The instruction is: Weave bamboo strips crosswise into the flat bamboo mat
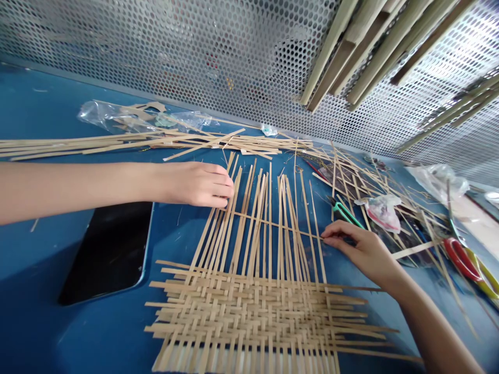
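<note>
Loosely curled, left hand, right hand

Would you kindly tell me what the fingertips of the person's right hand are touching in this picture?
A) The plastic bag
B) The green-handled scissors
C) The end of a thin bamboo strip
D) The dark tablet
C: the thin bamboo strip lying across the upright strips ends at the fingertips of the right hand.
</note>
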Demonstrator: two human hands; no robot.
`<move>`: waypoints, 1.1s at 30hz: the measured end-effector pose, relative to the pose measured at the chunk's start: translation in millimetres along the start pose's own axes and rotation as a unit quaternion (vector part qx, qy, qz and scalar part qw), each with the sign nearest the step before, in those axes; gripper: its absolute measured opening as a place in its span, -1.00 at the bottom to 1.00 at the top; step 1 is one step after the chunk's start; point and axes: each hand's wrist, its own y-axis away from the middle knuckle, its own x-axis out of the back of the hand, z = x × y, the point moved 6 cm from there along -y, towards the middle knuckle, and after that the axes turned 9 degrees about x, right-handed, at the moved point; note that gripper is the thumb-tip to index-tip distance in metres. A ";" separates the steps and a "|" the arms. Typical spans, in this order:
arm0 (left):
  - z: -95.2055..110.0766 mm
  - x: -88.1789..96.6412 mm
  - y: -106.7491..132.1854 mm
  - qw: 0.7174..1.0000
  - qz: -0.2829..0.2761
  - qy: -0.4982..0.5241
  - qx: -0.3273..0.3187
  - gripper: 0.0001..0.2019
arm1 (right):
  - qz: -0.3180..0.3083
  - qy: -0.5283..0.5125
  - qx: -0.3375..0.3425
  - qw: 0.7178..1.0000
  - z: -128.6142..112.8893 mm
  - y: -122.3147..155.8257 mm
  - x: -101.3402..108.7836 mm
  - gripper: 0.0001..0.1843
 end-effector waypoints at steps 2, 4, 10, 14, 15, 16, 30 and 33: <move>1.2 1.7 -2.5 1.000 0.004 -0.005 0.006 -0.51 | 0.004 -0.004 0.001 1.000 -0.2 0.1 0.2 -0.84; 2.1 1.8 -4.1 1.000 0.000 -0.012 0.008 -0.52 | 0.008 -0.009 0.005 1.000 -0.5 0.4 0.2 -0.85; -5.3 -4.0 -4.4 0.997 -0.028 0.042 0.055 -0.54 | 0.028 -0.017 0.032 0.999 -5.0 -0.8 -2.5 -0.84; -5.1 -1.0 -3.6 0.996 -0.013 0.061 0.069 -0.53 | 0.048 -0.019 0.041 0.998 -8.0 -3.9 -3.9 -0.81; -3.7 0.9 -3.2 0.996 -0.005 0.058 0.066 -0.54 | 0.049 -0.019 0.038 0.998 -7.7 -4.4 -3.4 -0.81; -2.2 2.3 -2.6 0.997 0.000 0.050 0.063 -0.53 | 0.046 -0.019 0.034 0.998 -7.0 -4.6 -2.3 -0.82; 0.5 0.1 21.5 0.993 0.074 -0.078 0.056 -0.57 | 0.026 -0.004 0.057 0.998 -3.3 -1.2 9.6 -0.79; 2.1 5.8 29.5 0.983 0.098 -0.071 0.140 -0.60 | 0.047 -0.014 0.076 0.996 -9.8 -2.7 5.9 -0.80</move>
